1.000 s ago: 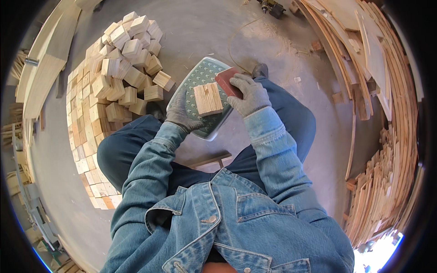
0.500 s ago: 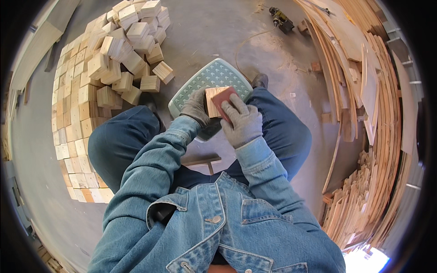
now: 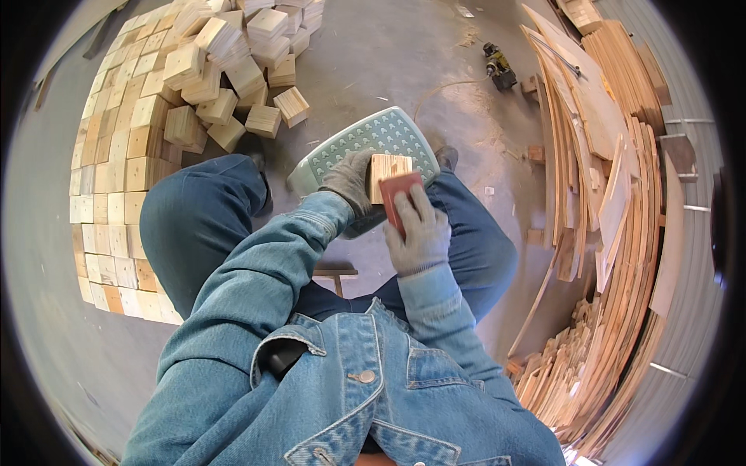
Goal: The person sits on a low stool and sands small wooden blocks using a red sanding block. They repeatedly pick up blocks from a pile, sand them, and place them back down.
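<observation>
Gripped in my gloved left hand (image 3: 349, 182) is a small wooden block (image 3: 388, 168) with a light, layered grain, held over a pale green plastic stool (image 3: 373, 132) between my knees. My gloved right hand (image 3: 420, 231) is closed on a reddish-brown sanding block (image 3: 402, 198). The sanding block lies against the wooden block's near right part and covers some of it. Both gloves are grey. The stool's dimpled top shows beyond my hands, its near side partly hidden by them.
At the left stands a large stack of wooden blocks (image 3: 116, 171), with several loose blocks (image 3: 263, 119) heaped at its far end. Long boards and wood strips (image 3: 637, 217) are piled on the right. A yellow-and-black power tool (image 3: 500, 67) lies on the floor ahead.
My right hand has drawn the sanding block down toward me along the wooden block, baring more of its top. The whole view has shifted slightly. Both hands keep their hold.
</observation>
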`<state>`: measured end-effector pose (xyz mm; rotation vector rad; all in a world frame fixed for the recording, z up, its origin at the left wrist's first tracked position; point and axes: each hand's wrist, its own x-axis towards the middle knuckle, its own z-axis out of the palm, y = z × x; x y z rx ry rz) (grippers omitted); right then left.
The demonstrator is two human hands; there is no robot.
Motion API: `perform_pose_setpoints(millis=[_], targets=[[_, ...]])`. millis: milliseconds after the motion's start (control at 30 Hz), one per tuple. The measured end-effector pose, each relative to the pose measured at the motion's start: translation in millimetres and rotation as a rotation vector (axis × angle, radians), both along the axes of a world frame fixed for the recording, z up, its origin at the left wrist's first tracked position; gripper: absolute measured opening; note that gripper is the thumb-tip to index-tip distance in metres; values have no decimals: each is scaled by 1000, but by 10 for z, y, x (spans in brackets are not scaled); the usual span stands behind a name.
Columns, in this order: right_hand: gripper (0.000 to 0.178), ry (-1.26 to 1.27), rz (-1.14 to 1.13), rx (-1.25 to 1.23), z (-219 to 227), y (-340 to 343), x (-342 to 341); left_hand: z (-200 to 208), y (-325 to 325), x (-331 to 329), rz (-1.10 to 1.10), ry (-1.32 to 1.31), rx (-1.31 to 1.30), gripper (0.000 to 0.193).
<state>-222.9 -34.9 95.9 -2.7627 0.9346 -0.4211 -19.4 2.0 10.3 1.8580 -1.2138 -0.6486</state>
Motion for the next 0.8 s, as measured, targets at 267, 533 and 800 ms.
perform_pose_setpoints(millis=[267, 533, 800], targets=[[52, -38, -45, -60, -127, -269, 315, 199, -44, -54, -63, 294, -123, 60], [60, 33, -23, -146, -182, -640, 703, -142, -97, 3, -41, 296, -189, 67], [59, -66, 67, -56, -7, 207, -24, -38, -86, 39, -91, 329, -94, 69]])
